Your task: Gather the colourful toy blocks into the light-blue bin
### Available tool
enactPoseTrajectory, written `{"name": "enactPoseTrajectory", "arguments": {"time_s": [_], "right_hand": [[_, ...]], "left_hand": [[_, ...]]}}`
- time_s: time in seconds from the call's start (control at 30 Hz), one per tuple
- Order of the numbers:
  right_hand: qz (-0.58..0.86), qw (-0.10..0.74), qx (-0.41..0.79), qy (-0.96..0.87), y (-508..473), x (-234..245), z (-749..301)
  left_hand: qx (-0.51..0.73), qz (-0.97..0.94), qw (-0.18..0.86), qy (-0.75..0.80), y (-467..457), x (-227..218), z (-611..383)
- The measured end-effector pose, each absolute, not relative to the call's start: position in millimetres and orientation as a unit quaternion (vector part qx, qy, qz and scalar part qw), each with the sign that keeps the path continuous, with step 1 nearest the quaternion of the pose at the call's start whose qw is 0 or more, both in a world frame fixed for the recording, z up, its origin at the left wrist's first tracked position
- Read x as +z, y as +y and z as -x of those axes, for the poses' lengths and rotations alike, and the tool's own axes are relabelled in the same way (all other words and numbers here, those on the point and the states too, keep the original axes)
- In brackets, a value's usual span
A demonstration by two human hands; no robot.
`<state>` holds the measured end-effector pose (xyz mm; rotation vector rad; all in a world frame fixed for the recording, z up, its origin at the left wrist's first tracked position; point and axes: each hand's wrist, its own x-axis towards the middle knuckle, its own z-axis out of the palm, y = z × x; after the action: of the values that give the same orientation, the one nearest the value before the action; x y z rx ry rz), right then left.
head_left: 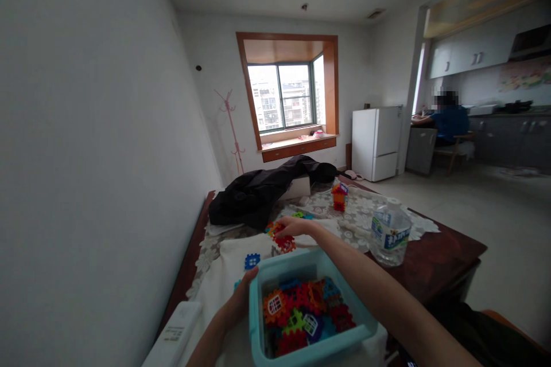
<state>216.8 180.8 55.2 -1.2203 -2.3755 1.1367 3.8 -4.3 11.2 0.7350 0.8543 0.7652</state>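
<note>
A light-blue plastic bin [257,321] stands in front of me, filled with colourful interlocking building blocks [297,312], some with window shapes. My left hand [242,298] grips the bin's left rim. Beyond the bin, my right hand [297,226] reaches across to the cloth, its fingers closed on a red building block [284,241] beside other red and orange ones; the fingertips are partly hidden. A blue window block [252,261] lies on the white cloth near my left hand. Further back stands a small house of red and orange blocks [339,199].
A large clear plastic bottle [391,235] stands on the table's right side. Black fabric [253,189] and a white box [300,188] are at the back. A white device [176,330] lies front left. A person in blue [450,123] sits at the far right.
</note>
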Motion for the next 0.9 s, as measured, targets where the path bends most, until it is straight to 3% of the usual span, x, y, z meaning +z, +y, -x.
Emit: {"name": "enactPoseTrajectory", "arguments": {"time_s": [0.2, 0.43, 0.53, 0.73, 0.9], "right_hand": [[0.37, 0.266, 0.52, -0.722, 176, 60, -217], [0.312, 0.355, 0.65, -0.595, 173, 62, -211], [0.271, 0.341, 0.689, -0.579, 173, 61, -211], [0.243, 0.17, 0.692, -0.658, 166, 57, -220], [0.281, 0.224, 0.527, -0.771, 171, 48, -220]], "left_hand": [[0.356, -0.36, 0.774, 0.381, -4, 11, -5], [0.358, -0.366, 0.773, 0.376, -3, 8, -3], [0.36, -0.367, 0.772, 0.373, -2, 8, -4], [0.357, -0.355, 0.784, 0.363, -1, 6, -6], [0.368, -0.341, 0.766, 0.401, -1, 5, -4]]}}
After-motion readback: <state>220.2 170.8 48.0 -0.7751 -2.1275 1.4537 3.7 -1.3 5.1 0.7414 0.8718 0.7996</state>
